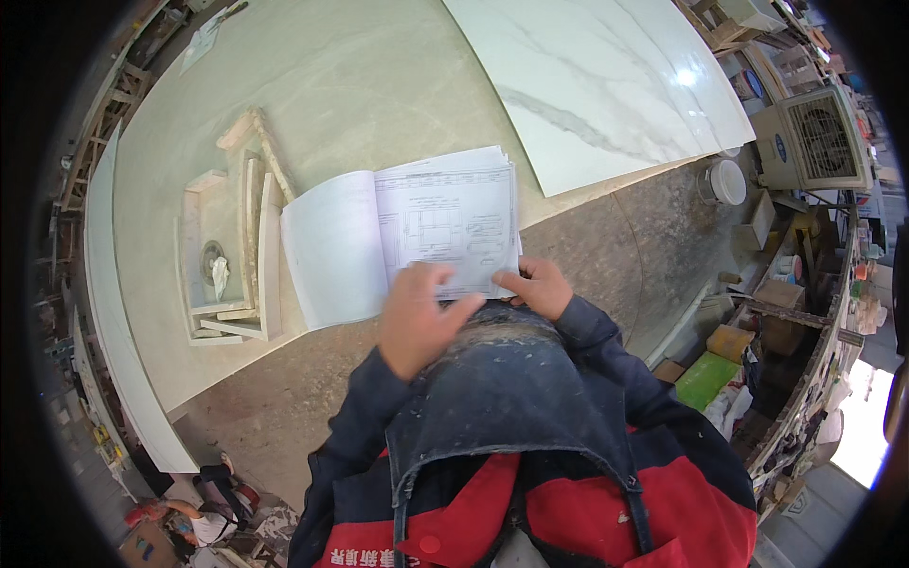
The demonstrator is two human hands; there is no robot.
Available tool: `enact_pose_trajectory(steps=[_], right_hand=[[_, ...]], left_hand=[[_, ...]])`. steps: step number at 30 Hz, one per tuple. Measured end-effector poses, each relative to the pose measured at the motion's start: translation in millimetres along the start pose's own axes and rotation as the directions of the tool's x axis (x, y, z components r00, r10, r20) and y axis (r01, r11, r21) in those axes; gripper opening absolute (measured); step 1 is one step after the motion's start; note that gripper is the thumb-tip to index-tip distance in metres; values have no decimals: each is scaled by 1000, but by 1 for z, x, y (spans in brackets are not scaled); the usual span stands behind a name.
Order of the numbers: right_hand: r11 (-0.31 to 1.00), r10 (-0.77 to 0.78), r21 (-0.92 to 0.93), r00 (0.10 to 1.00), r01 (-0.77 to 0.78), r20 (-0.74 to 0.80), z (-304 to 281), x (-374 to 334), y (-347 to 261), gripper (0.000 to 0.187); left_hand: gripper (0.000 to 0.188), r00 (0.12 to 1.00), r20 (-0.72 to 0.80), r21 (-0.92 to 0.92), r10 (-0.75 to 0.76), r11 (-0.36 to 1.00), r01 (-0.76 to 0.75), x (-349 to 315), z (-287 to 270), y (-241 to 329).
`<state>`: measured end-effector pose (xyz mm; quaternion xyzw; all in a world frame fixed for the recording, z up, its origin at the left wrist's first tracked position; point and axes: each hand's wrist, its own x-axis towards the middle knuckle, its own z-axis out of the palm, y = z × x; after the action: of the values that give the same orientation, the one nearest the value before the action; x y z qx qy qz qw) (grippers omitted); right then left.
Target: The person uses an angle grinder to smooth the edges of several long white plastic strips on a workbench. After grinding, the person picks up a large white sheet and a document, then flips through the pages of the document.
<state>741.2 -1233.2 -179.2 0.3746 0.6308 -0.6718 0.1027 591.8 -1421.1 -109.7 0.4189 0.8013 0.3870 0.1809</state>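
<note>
A stapled-looking booklet of printed drawings (445, 222) lies open at the near edge of the table, its left page (333, 251) turned over and blank-looking. My right hand (540, 287) pinches the booklet's lower right corner, thumb on top and fingers underneath. Over the lower edge of the drawing page hovers my left hand (421, 317), slightly blurred, with thumb and index finger apart and nothing between them. Whether its fingertips touch the paper I cannot tell.
Left of the booklet, pale stone strips (270, 256) surround a round disc with a white crumpled scrap (220, 275). A white veined slab (606, 85) covers the table's far right. Beyond the floor stand a white bucket (727, 182) and an air-conditioner unit (819, 142). Another person (204, 523) is at lower left.
</note>
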Motion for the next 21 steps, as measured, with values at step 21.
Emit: enact_pose_trajectory(steps=[21], right_hand=[[899,-35,436,982,-49,183,-20,-10,14,39]], left_hand=[[19,621,-371,-475,-691,715,512,-68,-157,-124]])
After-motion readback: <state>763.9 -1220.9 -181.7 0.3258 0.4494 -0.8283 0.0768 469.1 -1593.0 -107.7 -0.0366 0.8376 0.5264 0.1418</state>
